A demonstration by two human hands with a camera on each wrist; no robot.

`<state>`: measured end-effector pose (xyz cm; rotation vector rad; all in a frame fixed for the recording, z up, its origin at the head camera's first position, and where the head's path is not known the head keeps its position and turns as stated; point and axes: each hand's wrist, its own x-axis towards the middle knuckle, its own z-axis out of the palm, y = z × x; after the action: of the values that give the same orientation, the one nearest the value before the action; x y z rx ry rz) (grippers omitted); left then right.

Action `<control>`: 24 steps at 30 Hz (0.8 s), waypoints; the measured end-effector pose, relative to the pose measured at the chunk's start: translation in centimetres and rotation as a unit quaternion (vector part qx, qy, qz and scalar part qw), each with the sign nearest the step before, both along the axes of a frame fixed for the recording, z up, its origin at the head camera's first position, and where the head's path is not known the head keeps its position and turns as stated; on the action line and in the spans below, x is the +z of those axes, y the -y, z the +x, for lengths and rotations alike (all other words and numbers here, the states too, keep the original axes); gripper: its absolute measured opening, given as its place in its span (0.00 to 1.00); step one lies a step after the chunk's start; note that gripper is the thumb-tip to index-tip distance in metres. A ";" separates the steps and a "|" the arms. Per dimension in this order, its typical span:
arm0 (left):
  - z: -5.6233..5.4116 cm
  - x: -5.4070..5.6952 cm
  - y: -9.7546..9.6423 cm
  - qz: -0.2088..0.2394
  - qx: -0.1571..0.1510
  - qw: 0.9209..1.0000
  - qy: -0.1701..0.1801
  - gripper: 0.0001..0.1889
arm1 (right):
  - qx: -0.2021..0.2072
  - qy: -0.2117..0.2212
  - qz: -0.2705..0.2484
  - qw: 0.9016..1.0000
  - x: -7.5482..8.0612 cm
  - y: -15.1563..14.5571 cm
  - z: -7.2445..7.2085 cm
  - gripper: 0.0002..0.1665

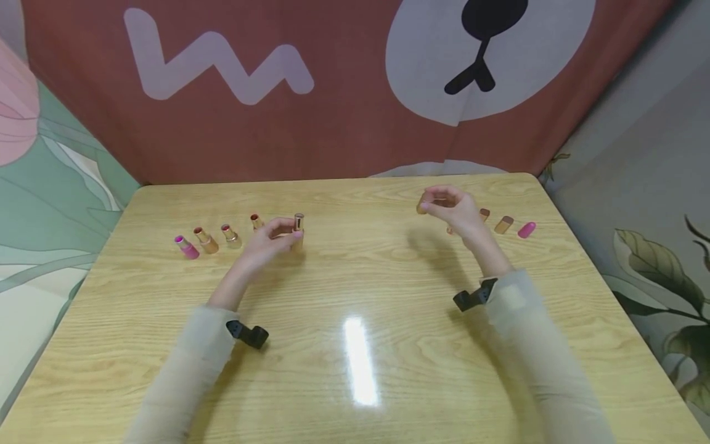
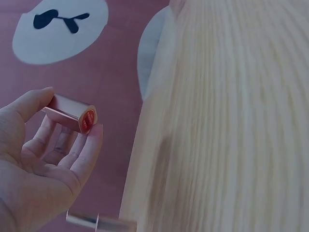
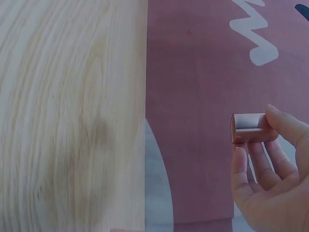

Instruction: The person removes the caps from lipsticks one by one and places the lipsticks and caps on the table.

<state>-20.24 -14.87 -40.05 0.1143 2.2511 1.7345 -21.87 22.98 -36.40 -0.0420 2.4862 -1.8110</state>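
My left hand [image 1: 270,239] pinches an upright gold lipstick tube [image 1: 299,222] between thumb and fingers. In the left wrist view a red label shows on the end of this tube [image 2: 72,113], which faces the table. Over the right back of the table, my right hand [image 1: 456,208] holds a short gold lipstick cap [image 1: 421,205] by its upper end. The right wrist view shows that shiny cap [image 3: 251,128] between thumb and fingers, its lower rim pointing at the table. Beside the left hand stands an uncapped gold lipstick [image 1: 256,221], partly hidden by the fingers.
Farther left stand a pink lipstick [image 1: 187,247] and two gold ones [image 1: 206,240], uncapped, in a slanting row. On the right are a pink cap [image 1: 527,230] and several gold caps [image 1: 503,224], some partly behind the right hand. A red patterned cloth [image 1: 344,135] hangs behind the table [image 1: 355,277].
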 end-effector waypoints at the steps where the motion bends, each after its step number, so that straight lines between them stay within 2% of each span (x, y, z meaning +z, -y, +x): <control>1: 0.1 0.1 0.4 -0.002 0.004 1.000 -0.001 0.24 | 0.000 -0.003 0.007 1.000 0.1 -0.2 0.0 0.27; 6: 0.5 0.3 2.5 0.013 0.028 1.000 -0.005 0.14 | -0.001 -0.029 0.021 0.999 0.3 -1.2 0.1 0.22; 10: 0.9 0.8 4.1 0.019 0.043 0.999 -0.012 0.08 | -0.016 -0.027 0.022 0.999 0.5 -2.1 0.1 0.17; 17: 1.6 1.7 6.3 0.003 0.064 0.998 -0.027 0.11 | -0.048 -0.005 0.047 0.998 1.0 -3.9 0.5 0.25; 20: 1.8 2.0 7.2 0.010 0.075 0.996 -0.040 0.09 | -0.056 -0.007 0.052 0.997 1.1 -4.7 0.6 0.24; 22: 2.0 2.2 7.8 0.031 0.081 0.995 -0.046 0.08 | -0.061 -0.012 0.052 0.997 1.1 -5.1 0.7 0.21; 24: 2.1 2.3 8.5 0.025 0.088 0.994 -0.055 0.07 | -0.063 -0.015 0.037 0.997 1.1 -5.4 0.7 0.19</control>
<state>-18.13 -23.36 -37.71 0.0236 2.3593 1.9178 -21.20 28.42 -35.31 0.0947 2.6314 -1.7726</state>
